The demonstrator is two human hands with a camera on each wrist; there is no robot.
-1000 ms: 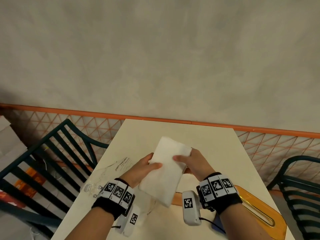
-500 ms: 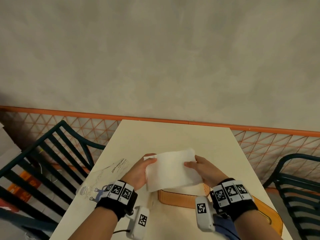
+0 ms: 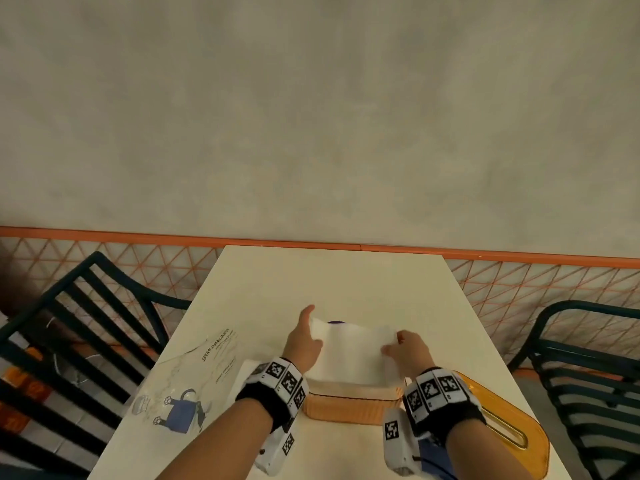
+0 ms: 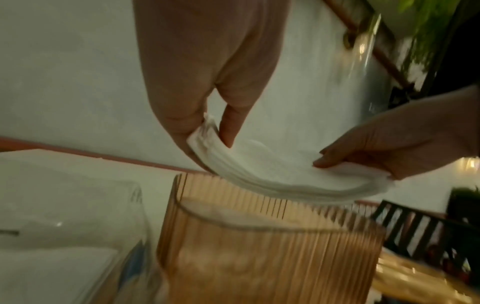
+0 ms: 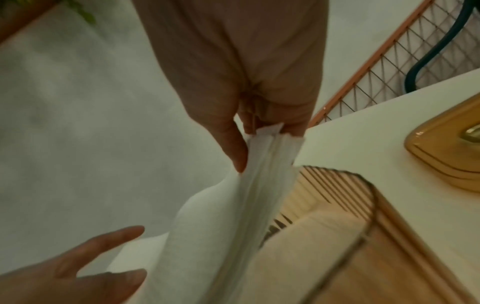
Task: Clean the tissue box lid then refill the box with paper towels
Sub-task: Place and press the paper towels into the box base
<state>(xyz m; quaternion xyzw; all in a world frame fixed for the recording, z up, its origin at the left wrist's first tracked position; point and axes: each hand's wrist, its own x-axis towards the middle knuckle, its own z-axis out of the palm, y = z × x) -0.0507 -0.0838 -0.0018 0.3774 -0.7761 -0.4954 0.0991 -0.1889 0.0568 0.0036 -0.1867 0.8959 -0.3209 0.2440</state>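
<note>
- My left hand (image 3: 304, 344) pinches one end of the thick white stack of folded paper towels (image 3: 353, 355) — thumb and fingers clamped on its edge, seen in the centre of the left wrist view (image 4: 207, 127).
- My right hand (image 3: 408, 351) grips the other end, thumb on one face and fingers on the other, just right of centre in the head view.
- The stack sags between my hands and hangs right over the open top of the ribbed amber translucent plastic tissue box (image 3: 353, 407), low in the middle of the frame; whether it touches the rim I cannot tell.
- The box stands on the cream rectangular table (image 3: 329, 282).
- The amber plastic lid with its long slot (image 3: 512, 431) lies flat at the lower right, beside the box and apart from it.
- A clear printed plastic wrapper (image 3: 194, 375) lies at the lower left — flat on the table.
</note>
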